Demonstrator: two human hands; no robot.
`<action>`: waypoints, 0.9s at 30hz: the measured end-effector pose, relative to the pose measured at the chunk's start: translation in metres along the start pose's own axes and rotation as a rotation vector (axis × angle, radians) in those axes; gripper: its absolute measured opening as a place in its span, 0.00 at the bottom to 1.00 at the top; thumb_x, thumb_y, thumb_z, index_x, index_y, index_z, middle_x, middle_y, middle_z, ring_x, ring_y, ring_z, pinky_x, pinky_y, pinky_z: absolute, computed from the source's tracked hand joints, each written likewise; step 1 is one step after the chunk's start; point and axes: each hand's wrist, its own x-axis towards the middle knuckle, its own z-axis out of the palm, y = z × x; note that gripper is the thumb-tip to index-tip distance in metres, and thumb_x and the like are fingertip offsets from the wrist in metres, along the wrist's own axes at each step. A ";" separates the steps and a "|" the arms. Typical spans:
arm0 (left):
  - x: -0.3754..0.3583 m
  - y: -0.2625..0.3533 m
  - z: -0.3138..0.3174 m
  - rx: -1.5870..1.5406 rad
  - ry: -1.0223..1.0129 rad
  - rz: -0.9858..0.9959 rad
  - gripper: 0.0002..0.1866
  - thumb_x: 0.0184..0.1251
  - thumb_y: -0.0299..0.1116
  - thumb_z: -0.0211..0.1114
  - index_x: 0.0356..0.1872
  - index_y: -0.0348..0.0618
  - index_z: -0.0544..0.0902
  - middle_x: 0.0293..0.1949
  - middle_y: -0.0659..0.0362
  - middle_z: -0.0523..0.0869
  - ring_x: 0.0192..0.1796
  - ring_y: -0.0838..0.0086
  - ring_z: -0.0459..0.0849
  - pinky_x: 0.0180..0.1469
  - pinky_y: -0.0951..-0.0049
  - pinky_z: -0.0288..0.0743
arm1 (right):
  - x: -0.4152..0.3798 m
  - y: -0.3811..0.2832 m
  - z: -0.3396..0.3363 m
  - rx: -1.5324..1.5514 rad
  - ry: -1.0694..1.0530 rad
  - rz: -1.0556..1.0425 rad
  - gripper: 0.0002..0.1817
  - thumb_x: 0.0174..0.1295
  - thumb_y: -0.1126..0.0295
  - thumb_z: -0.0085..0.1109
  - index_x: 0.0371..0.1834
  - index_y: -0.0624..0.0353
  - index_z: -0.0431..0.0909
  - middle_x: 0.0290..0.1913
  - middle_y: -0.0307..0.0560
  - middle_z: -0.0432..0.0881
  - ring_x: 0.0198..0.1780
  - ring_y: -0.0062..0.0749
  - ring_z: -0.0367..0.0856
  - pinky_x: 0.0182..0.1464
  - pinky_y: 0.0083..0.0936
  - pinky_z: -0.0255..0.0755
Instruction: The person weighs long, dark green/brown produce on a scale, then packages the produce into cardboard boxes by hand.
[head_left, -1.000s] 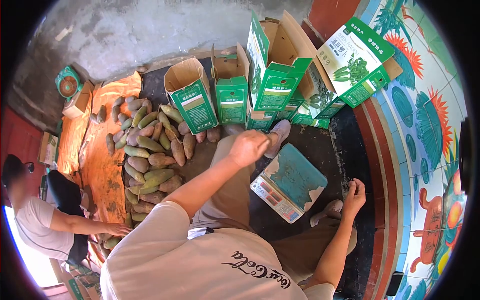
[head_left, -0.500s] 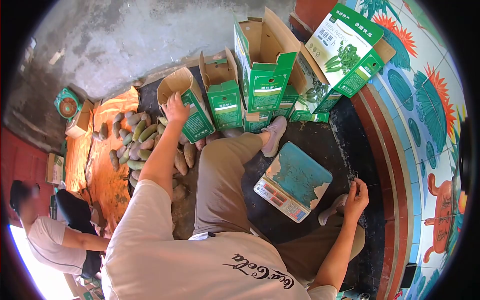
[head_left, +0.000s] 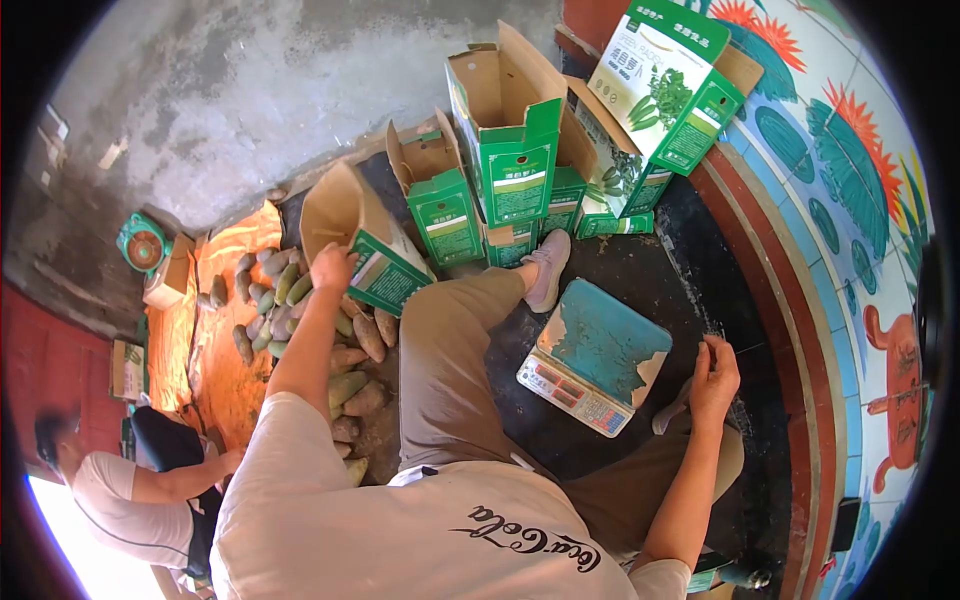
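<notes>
My left hand [head_left: 333, 268] grips the near rim of an open-topped green and brown cardboard box [head_left: 388, 268], which leans over beside my leg. The box's lower inside is hidden. Below and left of this hand lies a pile of green and brownish radishes [head_left: 366, 400]. My right hand [head_left: 715, 382] hovers over my bent right knee, fingers curled and tips close together; whether anything small is between them I cannot make out. Between my legs and that hand sits a digital scale [head_left: 605, 345] with a worn blue platform, bearing nothing.
Several open green radish boxes [head_left: 518, 165] stand ahead, with a larger printed box [head_left: 660, 90] at the right. An orange sheet [head_left: 225, 380] lies under part of the pile. Another person [head_left: 130, 490] sits at left. A tiled, painted wall curves along the right.
My left hand has shifted its hold on the box rim, and the box now tilts further to the left. My right hand stays over the knee. The other person's arm has moved slightly.
</notes>
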 end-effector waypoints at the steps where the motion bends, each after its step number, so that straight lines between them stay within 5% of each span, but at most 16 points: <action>1: 0.002 -0.014 -0.005 -0.026 0.027 -0.050 0.16 0.61 0.47 0.64 0.35 0.44 0.86 0.40 0.52 0.83 0.46 0.55 0.83 0.48 0.56 0.77 | -0.001 0.000 -0.002 0.006 0.003 0.005 0.05 0.62 0.79 0.57 0.40 0.65 0.79 0.38 0.54 0.83 0.39 0.46 0.83 0.42 0.33 0.76; 4: 0.015 -0.047 -0.036 -0.069 -0.001 -0.378 0.21 0.64 0.52 0.61 0.41 0.42 0.85 0.43 0.44 0.84 0.49 0.51 0.83 0.52 0.56 0.76 | -0.002 -0.001 -0.004 0.030 0.013 0.004 0.05 0.61 0.79 0.58 0.40 0.65 0.79 0.37 0.54 0.83 0.39 0.46 0.83 0.42 0.33 0.76; 8: 0.027 -0.121 -0.062 -0.278 0.156 -0.471 0.29 0.66 0.55 0.58 0.50 0.36 0.83 0.44 0.38 0.85 0.50 0.47 0.83 0.57 0.57 0.74 | -0.001 -0.007 -0.007 0.035 0.042 -0.013 0.05 0.61 0.79 0.58 0.40 0.64 0.79 0.37 0.53 0.83 0.38 0.46 0.83 0.41 0.33 0.76; 12: 0.046 -0.175 -0.076 -0.473 0.704 -0.545 0.32 0.67 0.51 0.60 0.49 0.23 0.79 0.43 0.36 0.85 0.46 0.48 0.84 0.51 0.58 0.75 | -0.003 -0.009 -0.007 0.104 0.045 0.027 0.05 0.60 0.79 0.59 0.39 0.63 0.79 0.36 0.53 0.82 0.37 0.46 0.83 0.40 0.33 0.75; 13: 0.018 -0.101 -0.145 -0.521 0.681 -0.541 0.29 0.69 0.48 0.61 0.50 0.22 0.79 0.42 0.38 0.86 0.41 0.52 0.85 0.45 0.61 0.76 | -0.003 -0.008 -0.005 0.119 0.055 0.020 0.05 0.60 0.78 0.59 0.38 0.63 0.79 0.36 0.53 0.82 0.37 0.46 0.83 0.39 0.34 0.75; 18: -0.026 0.021 -0.254 -1.044 1.027 -0.264 0.16 0.73 0.40 0.60 0.39 0.33 0.81 0.29 0.55 0.84 0.30 0.76 0.79 0.35 0.75 0.75 | -0.002 -0.010 -0.001 0.133 0.068 -0.014 0.05 0.59 0.78 0.60 0.37 0.63 0.79 0.35 0.53 0.82 0.36 0.45 0.83 0.40 0.34 0.76; 22: -0.066 0.102 -0.316 -1.378 1.102 -0.041 0.14 0.73 0.38 0.60 0.49 0.36 0.80 0.40 0.55 0.85 0.37 0.74 0.80 0.39 0.76 0.76 | -0.005 -0.007 0.004 0.168 0.093 -0.016 0.05 0.58 0.78 0.61 0.38 0.62 0.79 0.35 0.52 0.83 0.35 0.44 0.83 0.40 0.33 0.76; 24: -0.077 0.106 -0.315 -0.446 1.264 -0.034 0.17 0.73 0.39 0.60 0.51 0.34 0.78 0.44 0.54 0.83 0.41 0.74 0.80 0.43 0.74 0.77 | -0.006 -0.006 0.004 0.175 0.106 -0.026 0.05 0.59 0.78 0.61 0.38 0.62 0.79 0.35 0.52 0.83 0.35 0.43 0.83 0.40 0.31 0.76; 26: -0.084 0.126 -0.321 -0.497 1.316 0.010 0.19 0.72 0.40 0.61 0.52 0.34 0.77 0.47 0.53 0.82 0.45 0.73 0.80 0.47 0.71 0.77 | -0.006 -0.007 0.004 0.214 0.143 -0.003 0.06 0.60 0.77 0.60 0.41 0.62 0.79 0.35 0.51 0.82 0.34 0.38 0.83 0.40 0.29 0.76; 27: -0.090 0.160 -0.337 -1.020 1.297 0.054 0.19 0.71 0.41 0.61 0.52 0.33 0.77 0.48 0.53 0.82 0.46 0.73 0.80 0.49 0.70 0.77 | -0.005 -0.007 0.002 0.233 0.162 0.008 0.07 0.61 0.77 0.60 0.42 0.62 0.79 0.34 0.50 0.82 0.34 0.36 0.82 0.39 0.27 0.76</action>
